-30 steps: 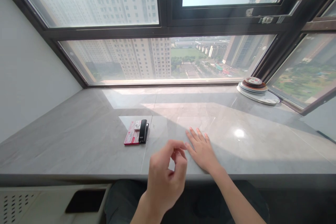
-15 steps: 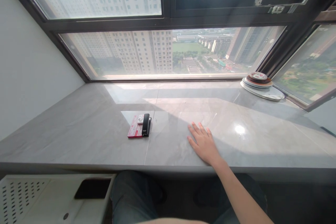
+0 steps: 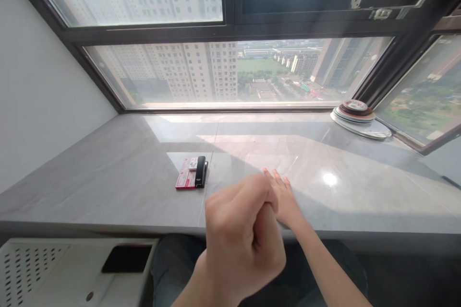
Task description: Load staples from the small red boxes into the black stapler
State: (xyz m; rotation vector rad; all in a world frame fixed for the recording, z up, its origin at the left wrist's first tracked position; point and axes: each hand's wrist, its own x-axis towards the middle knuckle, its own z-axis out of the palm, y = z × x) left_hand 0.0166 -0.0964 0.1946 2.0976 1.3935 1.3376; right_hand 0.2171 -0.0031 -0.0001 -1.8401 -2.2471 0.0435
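1. Left hand, big and bold at lower centre of the frame: fingers curled tight into a fist, raised close to the camera, and whether anything sat inside it could not be told!
2. Right hand, just behind it on the right side, lay flat on the grey desk with its fingers spread, partly hidden by that fist.
3. Over to left of centre, there was the black stapler, running up the frame along the right edge of a red-and-white packet, well apart from the right hand.
4. And a small white box rested on the packet's upper part, close against the stapler; touching or not, too small to tell.
5. Out at the right, a stack of plates sat by the dark window frame.
6. Down at lower left, a white perforated surface carried a black rectangle.
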